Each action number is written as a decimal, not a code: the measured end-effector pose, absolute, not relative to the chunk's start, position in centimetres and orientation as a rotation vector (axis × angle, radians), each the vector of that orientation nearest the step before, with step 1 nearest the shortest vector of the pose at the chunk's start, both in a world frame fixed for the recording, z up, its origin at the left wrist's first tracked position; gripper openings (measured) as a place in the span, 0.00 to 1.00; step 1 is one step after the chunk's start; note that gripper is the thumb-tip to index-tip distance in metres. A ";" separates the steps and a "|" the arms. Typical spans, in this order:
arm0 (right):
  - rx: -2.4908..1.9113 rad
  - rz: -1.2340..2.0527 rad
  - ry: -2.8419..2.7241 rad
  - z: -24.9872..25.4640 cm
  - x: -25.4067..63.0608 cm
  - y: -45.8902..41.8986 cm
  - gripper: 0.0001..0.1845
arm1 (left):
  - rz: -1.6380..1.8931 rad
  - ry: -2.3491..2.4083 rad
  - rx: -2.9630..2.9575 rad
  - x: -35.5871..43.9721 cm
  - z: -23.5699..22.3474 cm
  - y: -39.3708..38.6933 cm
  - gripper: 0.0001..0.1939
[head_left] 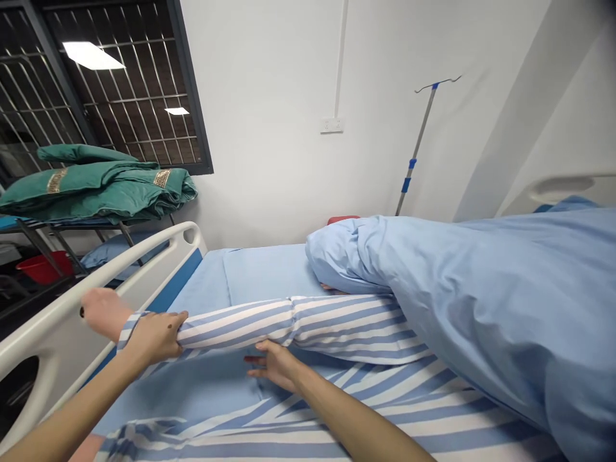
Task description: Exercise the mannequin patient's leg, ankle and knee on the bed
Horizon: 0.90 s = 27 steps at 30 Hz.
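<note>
The person's left hand [156, 337] is wrapped round the raised leg [240, 324] just above the ankle, near the footboard [62, 359]. The right hand [276, 367], farther from the footboard, sits under the knee with fingers spread, thumb against the striped cloth. I'd judge the lift partly done: the shin is up off the blue sheet [269, 269], while the other leg [260, 443] lies low on the bed; how much remains, I can't tell. The raised leg's long axis runs nearly level, its blurred foot [103, 312] pointing at the footboard, its thigh running away from it under the blue quilt [471, 276]. Beyond the footboard lies green bedding [115, 192].
</note>
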State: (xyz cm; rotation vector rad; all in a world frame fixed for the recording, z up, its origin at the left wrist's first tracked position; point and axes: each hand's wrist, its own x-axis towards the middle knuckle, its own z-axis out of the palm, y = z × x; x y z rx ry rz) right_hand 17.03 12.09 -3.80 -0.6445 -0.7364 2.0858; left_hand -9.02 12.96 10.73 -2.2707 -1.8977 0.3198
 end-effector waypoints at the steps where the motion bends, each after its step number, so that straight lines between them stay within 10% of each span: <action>1: -0.649 2.121 -0.735 -4.2 16.8 12.1 0.14 | 0.338 -1.872 -2.272 -8.9 11.2 12.9 0.16; 14: -0.584 2.086 -0.740 -3.2 17.3 12.5 0.11 | 0.305 -1.930 -2.274 -8.7 10.8 13.0 0.18; 27: -0.515 1.512 -0.754 3.0 23.5 14.6 0.09 | -0.518 -2.288 -2.216 2.0 0.5 14.6 0.18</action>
